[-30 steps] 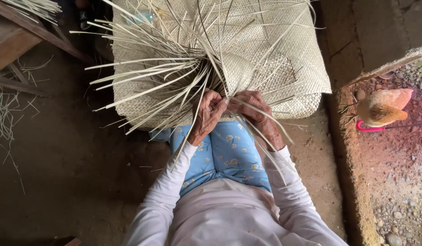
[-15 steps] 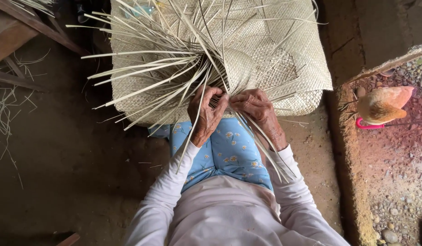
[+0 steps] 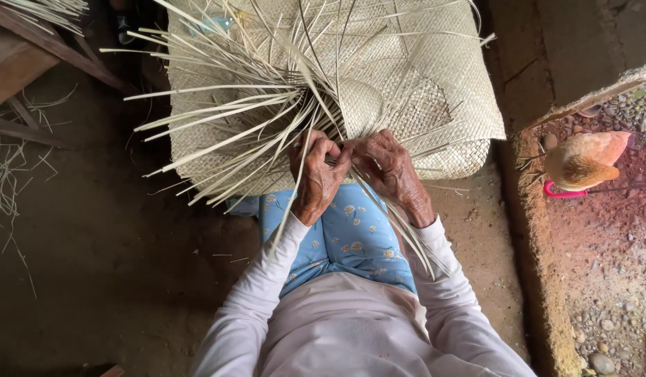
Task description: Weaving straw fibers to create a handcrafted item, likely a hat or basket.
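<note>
Head cam looked straight down on the person's lap, so both hands sat dead centre. Left hand was curled tight, fingers pinched around a few pale straw strips right where they met the woven edge. Right hand sat just beside it, knuckles nearly touching the left, fingers also closed down on strips at that same edge. So neither hand was spread wide; both were gripping narrow bits of straw.

What mattered most here: the woven mat lay directly ahead of the hands, away from the body, with its near edge resting at the knees. The loose strips fanned out from the point under the hands, mostly up and off to the person's left, long axes running diagonally away from the lap. A smaller bunch trailed back down past the right wrist, over the blue flowered skirt. Since the big fan went leftward, I'd say the left hand was the closer one to those free ends, while the right was closer to the finished weave.

Further out, packed dirt floor on the left, some wooden planks in the top corner with more straw on them, and a chicken beyond the concrete ledge on the right.
</note>
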